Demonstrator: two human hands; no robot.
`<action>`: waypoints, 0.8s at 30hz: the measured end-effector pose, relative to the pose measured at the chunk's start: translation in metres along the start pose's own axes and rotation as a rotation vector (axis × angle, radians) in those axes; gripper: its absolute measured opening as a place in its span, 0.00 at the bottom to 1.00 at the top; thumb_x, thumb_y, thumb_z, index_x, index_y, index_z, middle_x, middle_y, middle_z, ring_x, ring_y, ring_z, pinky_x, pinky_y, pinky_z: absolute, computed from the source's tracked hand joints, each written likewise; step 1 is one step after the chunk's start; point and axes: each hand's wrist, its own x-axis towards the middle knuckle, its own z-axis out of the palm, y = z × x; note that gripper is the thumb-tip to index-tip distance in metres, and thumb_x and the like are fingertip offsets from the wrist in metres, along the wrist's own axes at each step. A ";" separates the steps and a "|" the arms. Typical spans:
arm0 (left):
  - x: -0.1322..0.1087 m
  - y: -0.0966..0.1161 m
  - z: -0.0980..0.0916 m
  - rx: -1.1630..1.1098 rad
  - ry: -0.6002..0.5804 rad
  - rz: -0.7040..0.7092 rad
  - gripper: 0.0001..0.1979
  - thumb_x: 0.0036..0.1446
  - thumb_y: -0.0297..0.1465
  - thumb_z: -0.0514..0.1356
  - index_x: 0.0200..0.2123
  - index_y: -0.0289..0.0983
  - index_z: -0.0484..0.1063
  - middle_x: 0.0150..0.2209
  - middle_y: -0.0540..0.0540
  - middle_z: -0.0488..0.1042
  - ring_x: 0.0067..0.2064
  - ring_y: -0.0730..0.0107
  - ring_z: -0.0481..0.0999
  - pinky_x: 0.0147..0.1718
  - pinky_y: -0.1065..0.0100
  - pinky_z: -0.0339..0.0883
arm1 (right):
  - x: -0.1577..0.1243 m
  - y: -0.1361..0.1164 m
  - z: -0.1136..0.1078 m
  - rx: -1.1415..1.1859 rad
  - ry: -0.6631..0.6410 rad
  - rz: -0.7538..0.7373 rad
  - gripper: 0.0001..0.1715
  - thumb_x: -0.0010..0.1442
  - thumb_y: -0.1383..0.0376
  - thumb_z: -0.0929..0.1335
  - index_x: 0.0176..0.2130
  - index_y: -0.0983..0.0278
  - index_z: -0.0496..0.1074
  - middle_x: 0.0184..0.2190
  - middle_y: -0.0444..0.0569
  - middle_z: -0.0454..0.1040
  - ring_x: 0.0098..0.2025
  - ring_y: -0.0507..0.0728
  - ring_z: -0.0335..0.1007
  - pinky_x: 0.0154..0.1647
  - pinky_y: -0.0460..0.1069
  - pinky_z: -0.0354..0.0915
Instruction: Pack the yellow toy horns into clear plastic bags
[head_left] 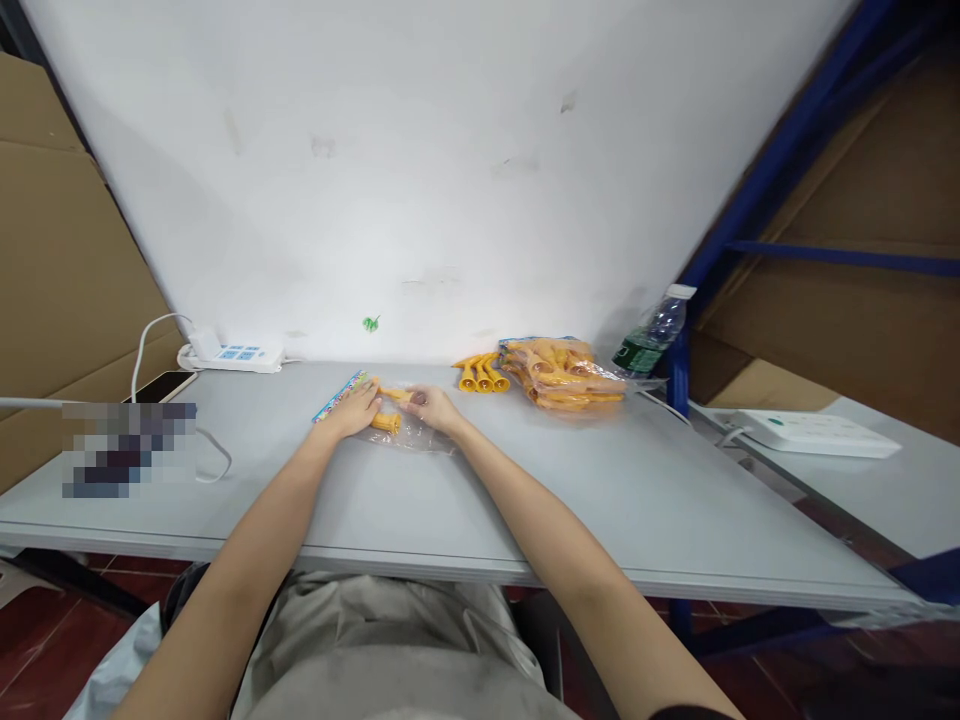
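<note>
A clear plastic bag point(420, 436) with a colourful header lies flat on the grey table. My left hand point(352, 411) rests on the bag near its header, fingers pressed together over it. One orange horn-shaped piece point(386, 423) lies in the bag beside my left fingers. My right hand point(433, 406) is closed round the wide end of another orange horn point(394, 394), whose thin end points toward my left hand. Right of my hands, three orange horns point(484, 375) lie side by side. A bulging clear bag of orange horns point(566, 375) sits next to them.
A plastic bottle point(651, 335) leans by the blue frame point(679, 370) at the back right. A white power strip point(240, 357), cables and a phone point(166, 386) are at the left. Another white power strip point(817, 433) lies on the right-hand surface. Cardboard point(67, 240) stands at the left.
</note>
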 end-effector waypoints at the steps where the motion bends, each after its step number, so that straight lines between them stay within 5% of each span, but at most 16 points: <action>1: 0.001 0.000 0.001 -0.003 -0.003 0.003 0.27 0.64 0.37 0.40 0.64 0.35 0.50 0.67 0.44 0.46 0.67 0.67 0.44 0.63 0.60 0.39 | 0.000 0.000 0.002 0.000 0.015 0.006 0.22 0.52 0.65 0.71 0.47 0.71 0.72 0.34 0.50 0.77 0.36 0.53 0.72 0.41 0.47 0.66; 8: 0.002 -0.001 -0.001 0.000 -0.012 -0.079 0.27 0.64 0.37 0.39 0.63 0.34 0.52 0.68 0.42 0.43 0.68 0.65 0.40 0.64 0.58 0.37 | 0.001 0.002 0.007 0.103 0.083 0.067 0.24 0.53 0.67 0.70 0.50 0.68 0.68 0.47 0.54 0.73 0.41 0.53 0.73 0.41 0.46 0.67; 12: 0.002 -0.007 -0.003 -0.001 -0.011 -0.118 0.27 0.64 0.37 0.38 0.64 0.34 0.51 0.68 0.43 0.42 0.68 0.65 0.40 0.63 0.55 0.38 | 0.003 0.005 -0.002 0.055 0.103 0.089 0.16 0.55 0.67 0.67 0.45 0.67 0.71 0.41 0.51 0.76 0.37 0.53 0.72 0.40 0.47 0.67; 15: 0.002 -0.016 -0.004 0.008 0.011 -0.149 0.27 0.64 0.37 0.38 0.64 0.34 0.52 0.68 0.43 0.43 0.68 0.65 0.40 0.63 0.56 0.38 | 0.005 0.008 -0.017 -0.099 0.261 0.052 0.14 0.56 0.68 0.62 0.41 0.67 0.72 0.39 0.52 0.76 0.38 0.55 0.71 0.44 0.49 0.66; 19: 0.002 -0.029 -0.008 0.021 0.044 -0.212 0.28 0.64 0.36 0.38 0.63 0.31 0.52 0.67 0.41 0.44 0.68 0.65 0.41 0.63 0.58 0.38 | -0.001 0.020 -0.038 -0.432 0.490 0.029 0.21 0.57 0.71 0.59 0.49 0.69 0.69 0.50 0.60 0.69 0.52 0.61 0.63 0.54 0.55 0.57; 24: 0.003 -0.039 -0.010 0.031 0.048 -0.255 0.27 0.63 0.35 0.38 0.63 0.30 0.52 0.67 0.40 0.43 0.68 0.65 0.41 0.63 0.58 0.40 | -0.008 0.035 -0.045 -0.677 0.358 0.127 0.20 0.60 0.68 0.58 0.50 0.67 0.68 0.53 0.61 0.66 0.58 0.66 0.56 0.60 0.69 0.37</action>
